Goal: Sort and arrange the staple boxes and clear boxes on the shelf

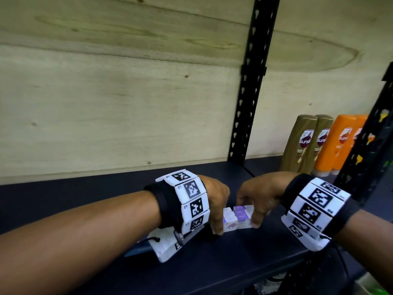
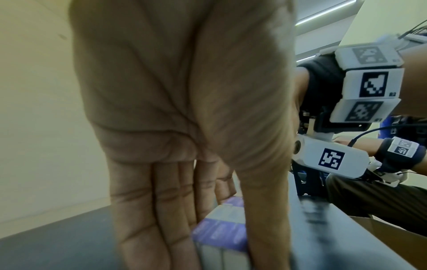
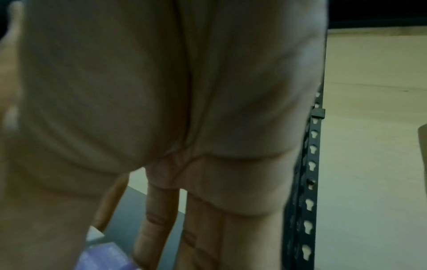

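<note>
A tight group of small purple-and-white staple boxes [image 1: 238,217] lies on the dark shelf board [image 1: 255,262], near its front edge. My left hand [image 1: 215,218] comes down on the group's left end. In the left wrist view the fingers [image 2: 161,210] lie straight along one side of the boxes [image 2: 221,235] and the thumb runs down the other side. My right hand [image 1: 253,209] holds the right end, thumb on the near face and fingers over the far side. The boxes [image 3: 104,255] show below that palm. No clear boxes are in view.
Brown shampoo bottles [image 1: 302,145] and orange ones [image 1: 340,143] stand at the back right of the shelf. A black slotted upright [image 1: 248,103] rises behind the hands against the plywood back wall [image 1: 106,92]. Another upright [image 1: 365,167] stands at the front right.
</note>
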Available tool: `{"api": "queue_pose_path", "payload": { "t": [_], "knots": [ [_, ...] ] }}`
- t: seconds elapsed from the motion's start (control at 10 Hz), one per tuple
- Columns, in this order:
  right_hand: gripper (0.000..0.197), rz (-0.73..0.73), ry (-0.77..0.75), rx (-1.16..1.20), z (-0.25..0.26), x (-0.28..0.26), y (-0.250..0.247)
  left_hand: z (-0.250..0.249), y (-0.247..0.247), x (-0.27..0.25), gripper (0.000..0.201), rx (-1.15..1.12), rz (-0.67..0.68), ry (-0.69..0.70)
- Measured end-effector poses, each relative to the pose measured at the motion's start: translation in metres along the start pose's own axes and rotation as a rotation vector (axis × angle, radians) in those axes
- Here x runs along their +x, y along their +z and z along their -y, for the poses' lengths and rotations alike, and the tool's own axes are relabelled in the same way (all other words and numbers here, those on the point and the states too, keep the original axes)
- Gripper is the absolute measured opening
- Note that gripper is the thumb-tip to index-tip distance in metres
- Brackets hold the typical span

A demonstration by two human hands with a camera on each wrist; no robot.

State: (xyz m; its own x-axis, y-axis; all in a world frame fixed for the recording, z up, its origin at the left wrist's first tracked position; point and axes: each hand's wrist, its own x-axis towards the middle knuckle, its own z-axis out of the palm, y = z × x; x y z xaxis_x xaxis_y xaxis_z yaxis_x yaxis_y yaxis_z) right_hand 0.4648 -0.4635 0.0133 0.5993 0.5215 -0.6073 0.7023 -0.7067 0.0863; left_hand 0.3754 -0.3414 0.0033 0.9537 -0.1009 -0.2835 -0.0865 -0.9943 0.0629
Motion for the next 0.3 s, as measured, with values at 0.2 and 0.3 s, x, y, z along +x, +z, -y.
{"api": "queue_pose_path", "payload": {
  "t": [0.2, 0.3],
  "knots": [
    [0.057, 0.041, 0.01, 0.005, 0.002, 0.0, -0.001, 0.004, -0.002, 0.001, 0.042, -0.076, 0.011, 0.005],
    [0.074, -0.031, 0.033, -0.061, -0.001, -0.008, -0.01, 0.007, -0.012, -0.002, 0.053, -0.063, 0.082, -0.098]
  ]
}}
